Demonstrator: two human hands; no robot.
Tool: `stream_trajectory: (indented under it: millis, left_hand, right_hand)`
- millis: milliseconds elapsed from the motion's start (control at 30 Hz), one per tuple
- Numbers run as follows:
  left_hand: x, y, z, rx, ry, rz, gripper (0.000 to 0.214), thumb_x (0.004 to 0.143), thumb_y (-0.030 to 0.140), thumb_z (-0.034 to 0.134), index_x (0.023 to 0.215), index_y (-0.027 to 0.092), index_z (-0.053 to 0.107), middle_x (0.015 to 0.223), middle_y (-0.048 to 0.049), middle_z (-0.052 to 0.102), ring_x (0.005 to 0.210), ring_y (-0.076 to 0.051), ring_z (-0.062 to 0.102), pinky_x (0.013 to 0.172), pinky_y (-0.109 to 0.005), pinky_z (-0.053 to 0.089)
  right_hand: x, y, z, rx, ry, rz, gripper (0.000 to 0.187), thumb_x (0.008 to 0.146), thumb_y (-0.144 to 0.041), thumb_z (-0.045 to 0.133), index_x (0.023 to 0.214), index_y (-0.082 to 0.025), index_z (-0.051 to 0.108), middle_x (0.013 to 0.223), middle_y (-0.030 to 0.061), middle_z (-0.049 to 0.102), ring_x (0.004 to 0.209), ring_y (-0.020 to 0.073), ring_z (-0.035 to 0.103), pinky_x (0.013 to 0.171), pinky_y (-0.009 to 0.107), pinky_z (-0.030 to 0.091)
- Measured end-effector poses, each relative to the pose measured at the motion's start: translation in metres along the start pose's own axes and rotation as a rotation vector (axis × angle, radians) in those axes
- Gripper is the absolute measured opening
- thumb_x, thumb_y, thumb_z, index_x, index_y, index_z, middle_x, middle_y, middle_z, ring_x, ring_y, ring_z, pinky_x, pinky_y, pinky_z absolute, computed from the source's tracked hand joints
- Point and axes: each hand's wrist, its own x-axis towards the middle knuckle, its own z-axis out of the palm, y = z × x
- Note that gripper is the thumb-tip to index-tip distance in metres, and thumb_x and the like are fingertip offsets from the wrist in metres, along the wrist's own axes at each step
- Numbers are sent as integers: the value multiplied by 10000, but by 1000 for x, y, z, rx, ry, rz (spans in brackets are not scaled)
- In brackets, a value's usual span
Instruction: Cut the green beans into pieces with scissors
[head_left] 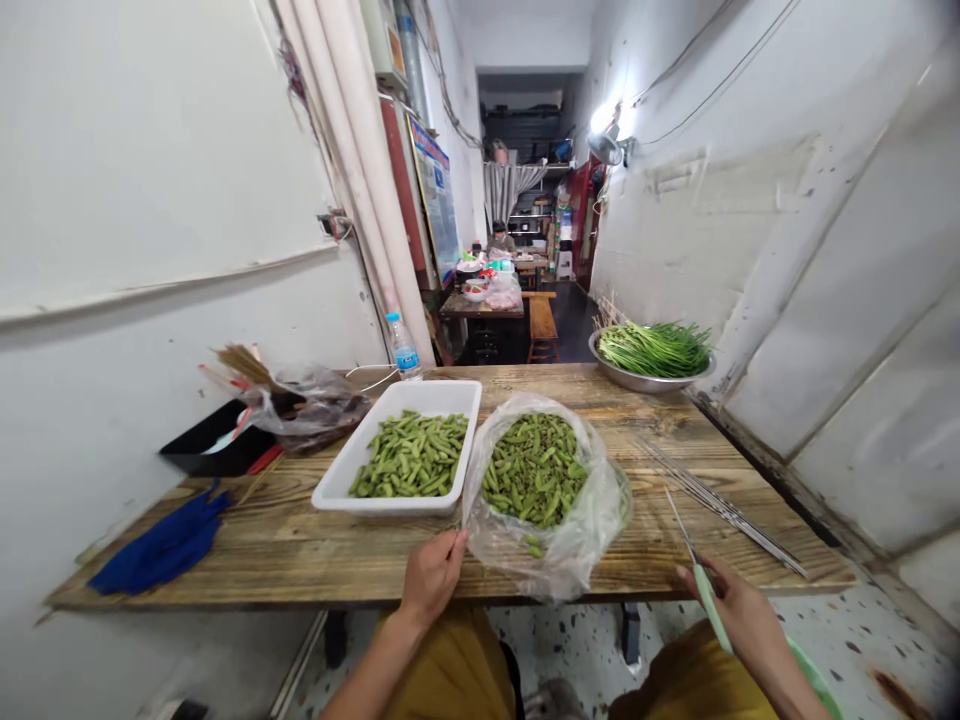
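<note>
My left hand pinches the near left edge of a clear plastic bag. The bag lies open, its rim spread wide around a heap of green edamame pods. In my right hand, over the table's front edge, is a pair of scissors with pale green handles, the blades pointing up and away from me. Left of the bag stands a white plastic tray holding more edamame pods.
Thin metal skewers lie on the wooden table at right. Beyond them sits a metal bowl of green stalks. A water bottle, black box and blue cloth are leftward. A person sits far back.
</note>
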Motion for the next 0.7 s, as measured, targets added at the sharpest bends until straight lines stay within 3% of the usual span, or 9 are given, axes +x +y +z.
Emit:
stream_trajectory:
  millis: [167, 267, 400, 600, 700]
  left_hand:
    - [2, -1, -3, -28, -59, -11, 406, 901, 310, 390, 530, 165, 467, 477, 23, 466, 469, -83, 463, 514, -205, 316]
    - [2, 2, -5, -45, -74, -16, 404, 900, 321, 391, 536, 168, 480, 484, 24, 480, 472, -85, 471, 507, -202, 322]
    - [3, 3, -8, -48, -96, 15, 400, 899, 326, 395, 545, 173, 499, 484, 27, 489, 466, -89, 478, 515, -208, 338]
    - [5, 6, -7, -4, -104, 73, 400, 890, 348, 401, 547, 184, 524, 480, 18, 514, 458, -103, 497, 513, -217, 364]
    - [6, 2, -7, 12, -131, 127, 382, 882, 358, 406, 579, 194, 570, 513, 5, 569, 483, -113, 536, 524, -214, 394]
  right_hand:
    - [28, -15, 12, -299, 133, -4, 476, 763, -499, 516, 1084, -171, 642, 752, 106, 729, 724, 272, 686, 596, 299, 461]
    - [36, -29, 26, -314, 257, -30, 460, 817, -463, 484, 1150, -166, 600, 746, 92, 728, 639, 226, 672, 568, 268, 429]
    - [42, -33, 44, -324, 435, -74, 408, 841, -356, 489, 1191, -160, 557, 926, 95, 717, 716, 200, 666, 599, 250, 422]
    - [38, -30, 53, -440, 364, -236, 386, 844, -316, 486, 1197, -170, 540, 1009, 85, 690, 752, 191, 653, 601, 245, 419]
    - [36, -34, 52, -436, 342, -238, 391, 842, -302, 483, 1211, -179, 523, 1005, 86, 684, 751, 188, 648, 606, 243, 417]
